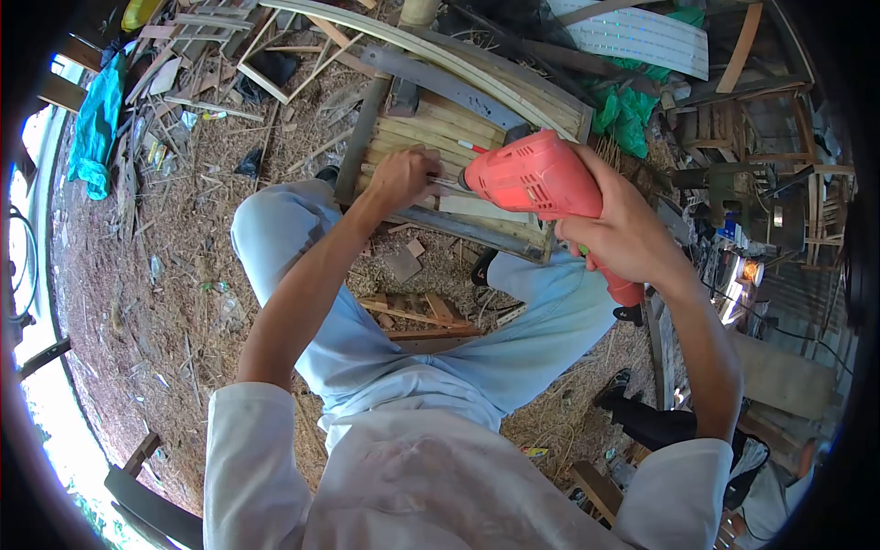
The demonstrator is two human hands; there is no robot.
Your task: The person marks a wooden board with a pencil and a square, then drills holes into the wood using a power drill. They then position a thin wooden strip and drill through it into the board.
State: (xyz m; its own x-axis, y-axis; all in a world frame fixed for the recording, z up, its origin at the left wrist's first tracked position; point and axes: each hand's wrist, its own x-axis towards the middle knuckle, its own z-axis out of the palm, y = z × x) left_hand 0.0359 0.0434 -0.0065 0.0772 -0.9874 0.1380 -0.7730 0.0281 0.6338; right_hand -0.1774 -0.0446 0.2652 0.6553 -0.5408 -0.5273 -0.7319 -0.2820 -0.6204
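Note:
My right hand (614, 225) is wrapped round a red power drill (532, 174), held level with its nose pointing left. My left hand (401, 179) is closed just in front of the drill's chuck, fingers curled together near the thin metal bit (449, 183). What those fingers pinch, if anything, is too small to make out. Both hands are over a low slatted wooden bench (417, 137) between my knees. A pale flat strip of wood (486, 209) lies on it below the drill. Behind the drill's nose is a red-and-white pen-like stick (471, 146).
A long grey bar (449, 87) lies across the bench's far side. Wood scraps (266, 73) and shavings cover the ground. Green plastic (628, 119) and a white panel (642, 38) are at the back right. Another person's dark-clothed leg (651, 417) shows at lower right.

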